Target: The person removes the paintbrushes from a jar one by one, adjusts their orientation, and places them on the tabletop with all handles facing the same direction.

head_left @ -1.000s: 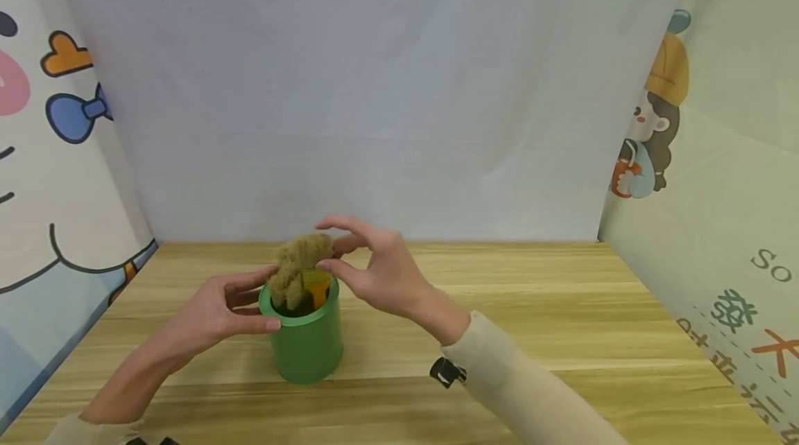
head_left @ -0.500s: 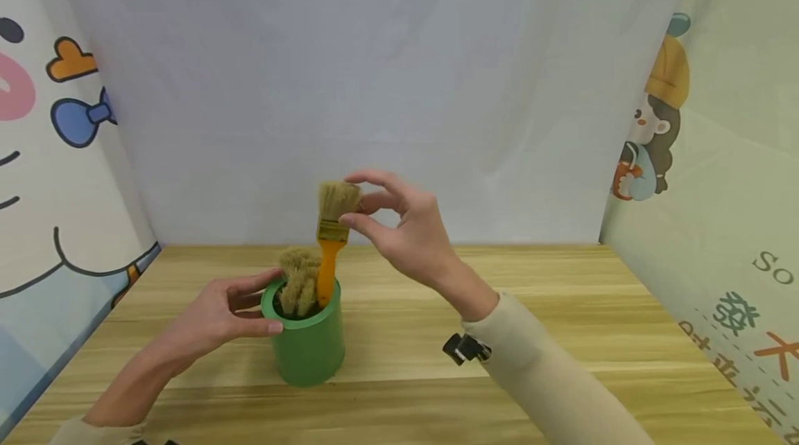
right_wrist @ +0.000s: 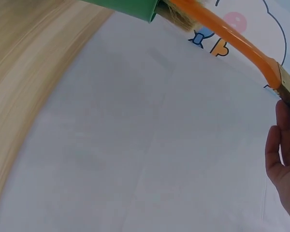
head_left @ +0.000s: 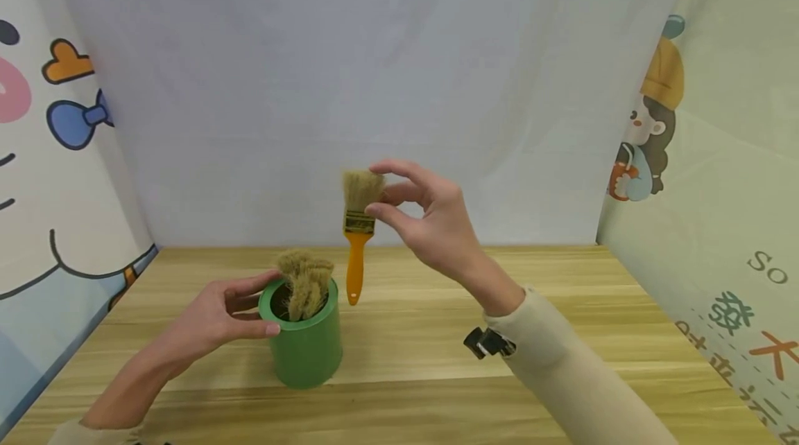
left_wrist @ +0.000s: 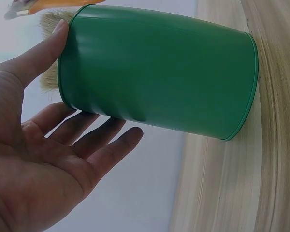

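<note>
My right hand (head_left: pixel 431 220) pinches a paintbrush (head_left: pixel 356 261) by its bristle end, between thumb and fingers. The brush hangs with its orange handle down, just right of a green cylindrical container (head_left: pixel 306 355) and apart from it. The container stands upright on the table. My left hand (head_left: pixel 215 310) holds its rim from the left, thumb at the front and fingers behind. In the left wrist view, the thumb (left_wrist: pixel 41 55) lies against the rim. Several more brushes (head_left: pixel 306 285) stand bristles up in the container, their handles hidden inside.
A wooden table (head_left: pixel 437 389) lies under the container. A plain pale cloth (head_left: pixel 374 71) hangs behind it. Cloths printed with cartoons stand at the left (head_left: pixel 69 209) and right (head_left: pixel 718 188).
My right hand has drawn the paintbrush up out of the container and moved it to the right. The left hand has stayed at the rim, and the container stands where it was.
</note>
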A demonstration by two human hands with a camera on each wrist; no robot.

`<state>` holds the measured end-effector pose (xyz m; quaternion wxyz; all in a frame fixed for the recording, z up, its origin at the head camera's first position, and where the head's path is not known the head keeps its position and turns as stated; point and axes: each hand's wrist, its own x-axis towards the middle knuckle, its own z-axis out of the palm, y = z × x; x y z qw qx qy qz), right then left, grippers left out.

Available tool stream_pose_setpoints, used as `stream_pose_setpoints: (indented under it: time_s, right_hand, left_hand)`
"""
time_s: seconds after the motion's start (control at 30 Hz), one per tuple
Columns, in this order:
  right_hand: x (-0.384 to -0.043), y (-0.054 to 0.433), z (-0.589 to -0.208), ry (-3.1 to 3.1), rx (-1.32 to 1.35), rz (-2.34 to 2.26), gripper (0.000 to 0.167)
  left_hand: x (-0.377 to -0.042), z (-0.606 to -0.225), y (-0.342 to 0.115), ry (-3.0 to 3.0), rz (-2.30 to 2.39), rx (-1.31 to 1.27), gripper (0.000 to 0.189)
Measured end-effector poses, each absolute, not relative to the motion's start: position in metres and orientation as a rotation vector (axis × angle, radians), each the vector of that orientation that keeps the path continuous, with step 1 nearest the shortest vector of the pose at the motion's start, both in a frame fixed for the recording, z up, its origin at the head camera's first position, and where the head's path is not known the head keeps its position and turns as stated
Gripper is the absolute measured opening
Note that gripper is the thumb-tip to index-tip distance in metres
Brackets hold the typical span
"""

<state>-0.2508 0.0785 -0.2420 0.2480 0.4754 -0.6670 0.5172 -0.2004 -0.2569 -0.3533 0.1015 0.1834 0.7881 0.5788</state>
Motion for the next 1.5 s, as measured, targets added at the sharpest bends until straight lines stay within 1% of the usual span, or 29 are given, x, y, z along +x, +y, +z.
stream_pose_setpoints:
  time_s: [0.53,0.87,1.23,1.5]
  right_hand:
    - [-0.262,0.104,-0.279,-2.032,1.162,1.479,0.044]
    - [-0.268,0.113,-0.311,-2.261,1.01,1.611,0.042]
    - [-0.283,0.117,-0.349,-2.459,0.893,1.765,0.042]
    - [-0.292,0.107,-0.365,-2.516,0.829,1.846,0.042]
  left_hand:
    - [-0.199,-0.354,-0.259,2.332,1.709,0.521,0.087]
    - [-0.198,-0.353,-0.259,2.309,1.709,0.495,0.089]
    - [-0.199,-0.352,-0.258,2.317,1.699,0.497,0.09]
    - [-0.198,-0.351,-0.258,2.336,1.686,0.508,0.089]
